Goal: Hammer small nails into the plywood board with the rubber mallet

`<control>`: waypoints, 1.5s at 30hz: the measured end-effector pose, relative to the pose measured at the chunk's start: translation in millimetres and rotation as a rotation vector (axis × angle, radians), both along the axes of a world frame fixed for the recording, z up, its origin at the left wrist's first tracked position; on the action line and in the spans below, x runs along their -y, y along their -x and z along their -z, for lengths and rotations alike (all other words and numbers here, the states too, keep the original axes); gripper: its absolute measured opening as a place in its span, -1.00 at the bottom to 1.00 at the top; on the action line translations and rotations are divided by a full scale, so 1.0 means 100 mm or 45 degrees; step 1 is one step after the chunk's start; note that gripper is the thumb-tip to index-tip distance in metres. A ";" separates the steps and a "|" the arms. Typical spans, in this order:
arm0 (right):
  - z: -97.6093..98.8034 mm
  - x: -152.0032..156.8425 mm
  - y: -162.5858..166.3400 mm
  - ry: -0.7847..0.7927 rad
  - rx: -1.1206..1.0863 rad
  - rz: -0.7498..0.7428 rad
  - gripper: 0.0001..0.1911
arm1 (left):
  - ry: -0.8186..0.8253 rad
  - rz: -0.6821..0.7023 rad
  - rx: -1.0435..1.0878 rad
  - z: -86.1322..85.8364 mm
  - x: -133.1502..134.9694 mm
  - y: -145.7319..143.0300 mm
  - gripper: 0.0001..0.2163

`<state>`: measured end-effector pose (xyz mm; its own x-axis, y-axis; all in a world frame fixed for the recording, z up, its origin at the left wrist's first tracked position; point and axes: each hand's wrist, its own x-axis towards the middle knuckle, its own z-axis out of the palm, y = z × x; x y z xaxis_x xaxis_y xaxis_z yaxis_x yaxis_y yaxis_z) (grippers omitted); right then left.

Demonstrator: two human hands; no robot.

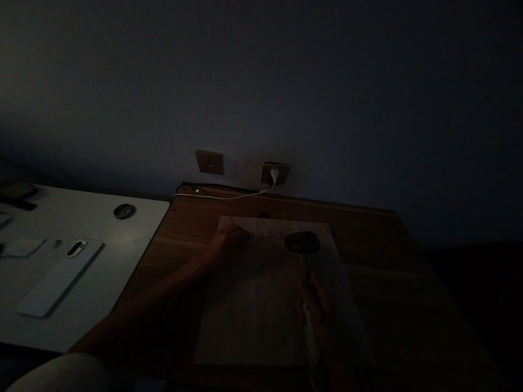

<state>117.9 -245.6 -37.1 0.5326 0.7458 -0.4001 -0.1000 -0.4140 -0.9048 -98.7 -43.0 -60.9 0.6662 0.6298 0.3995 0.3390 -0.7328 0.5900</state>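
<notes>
My right hand is wrapped around the handle of a mallet, whose dark, rounded head hovers over or rests near the upper right of a pale flat board; the gap is hard to judge in the dim light. Along the board's far edge runs a row of several small shiny nail heads or pins. At the left end of that row, my left hand lies on the board with its fingers pinched together. Whatever is between those fingertips is too dark and small to name.
The board lies on a brown wooden table. To the left, a white table bears a phone and a dark roll of tape. A white cable runs to a wall socket behind. A wall plate sits beside it.
</notes>
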 end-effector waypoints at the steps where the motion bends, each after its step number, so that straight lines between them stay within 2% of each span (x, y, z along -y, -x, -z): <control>1: 0.02 -0.02 0.04 0.004 -0.016 -0.027 -0.33 | 0.014 -0.083 0.013 0.05 -0.09 0.08 -0.82; 5: 0.03 -0.08 0.20 0.048 -0.058 -0.079 -0.20 | 0.061 -0.165 0.022 0.20 -0.22 0.16 -0.82; 10: 0.06 -0.15 0.31 0.005 -0.052 -0.148 -0.13 | 0.162 -0.192 0.057 0.25 -0.21 0.10 -0.83; 13: 0.12 -0.16 0.33 -0.001 -0.061 -0.200 -0.15 | 0.173 -0.193 0.022 0.25 -0.24 0.10 -0.81; 20: 0.16 -0.16 0.33 0.005 -0.044 -0.220 -0.19 | 0.110 -0.068 -0.042 0.23 -0.28 0.10 -0.75; 26: 0.14 -0.22 0.33 -0.044 0.008 -0.290 -0.25 | 0.093 -0.015 -0.043 0.22 -0.29 0.09 -0.83; 31: 0.05 -0.41 0.40 -0.080 0.043 -0.479 -0.30 | 0.227 -0.100 -0.013 0.24 -0.28 0.07 -0.79; 35: 0.01 -0.55 0.49 -0.131 0.051 -0.580 -0.37 | 0.344 -0.158 0.052 0.26 -0.27 0.06 -0.64; 40: 0.06 -0.62 0.58 -0.145 0.027 -0.624 -0.42 | 0.373 -0.185 0.069 0.30 -0.28 0.07 -0.56; 45: 0.08 -0.63 0.61 -0.168 -0.005 -0.585 -0.40 | 0.389 -0.171 0.065 0.34 -0.29 0.08 -0.56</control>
